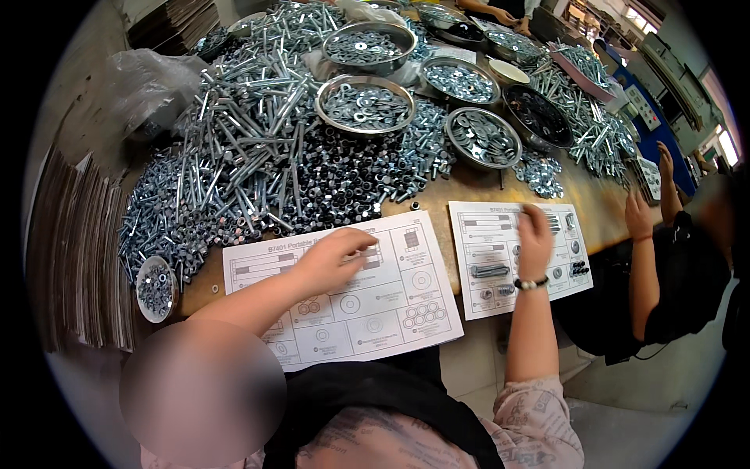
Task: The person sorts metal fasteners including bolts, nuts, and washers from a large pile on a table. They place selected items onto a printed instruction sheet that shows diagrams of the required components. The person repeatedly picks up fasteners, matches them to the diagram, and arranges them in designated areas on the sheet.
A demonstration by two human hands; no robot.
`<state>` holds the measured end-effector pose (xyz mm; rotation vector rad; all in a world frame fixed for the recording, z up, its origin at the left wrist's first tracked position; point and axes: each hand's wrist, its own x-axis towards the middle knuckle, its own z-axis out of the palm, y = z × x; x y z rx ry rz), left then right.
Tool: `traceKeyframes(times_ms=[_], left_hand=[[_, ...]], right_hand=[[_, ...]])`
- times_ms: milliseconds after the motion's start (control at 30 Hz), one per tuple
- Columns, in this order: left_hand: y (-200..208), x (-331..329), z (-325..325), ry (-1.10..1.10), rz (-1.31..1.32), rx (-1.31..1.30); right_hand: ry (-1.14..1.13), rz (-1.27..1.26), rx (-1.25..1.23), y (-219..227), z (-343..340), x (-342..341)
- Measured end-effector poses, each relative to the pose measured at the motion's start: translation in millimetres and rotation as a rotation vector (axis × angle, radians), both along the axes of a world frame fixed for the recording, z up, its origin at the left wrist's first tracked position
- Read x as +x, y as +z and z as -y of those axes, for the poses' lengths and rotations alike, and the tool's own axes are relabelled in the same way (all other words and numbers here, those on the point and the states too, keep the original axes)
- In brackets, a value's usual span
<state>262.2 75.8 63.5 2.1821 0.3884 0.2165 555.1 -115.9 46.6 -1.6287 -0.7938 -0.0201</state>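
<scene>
Over a white printed sheet [336, 336] with outlined drawings of hardware, my left hand [337, 254] hovers with its fingers loosely apart and nothing visible in them. My right hand [535, 234], wearing a dark beaded bracelet [531, 283], is raised over the upper middle of a second printed sheet [492, 301]. Its fingers are blurred, so I cannot make out whether it holds anything. On this second sheet lie bolts [490, 271], metal sleeves or nuts [506, 290] and small black nuts [579, 268]. The hand hides part of the sheet.
Beyond the sheets spread heaped bolts [250, 133], black-ringed nuts [336, 172] and silver nuts [168, 195]. Metal bowls of washers [366, 107] stand behind, a small dish of nuts [156, 289] at left. Stacked cardboard [78, 250] flanks the table. A co-worker's hands [639, 215] are raised at right.
</scene>
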Motion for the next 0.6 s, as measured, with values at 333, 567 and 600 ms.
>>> traceKeyframes(times_ms=[333,567,600], left_hand=[[-5.3,-53.5,-33.8,0.248,0.016,0.026],[-14.3,-23.6,-41.5,0.193,0.078,0.087],[-14.2,-17.9,-43.1,0.184,0.085,0.100]], right_hand=[[0.315,0.472,-0.793,-15.8,-163.2,-61.5],[0.395,0.547,-0.774,-29.6,-174.7,-60.6],[0.430,0.567,-0.787,-28.5,-175.4,-57.2]])
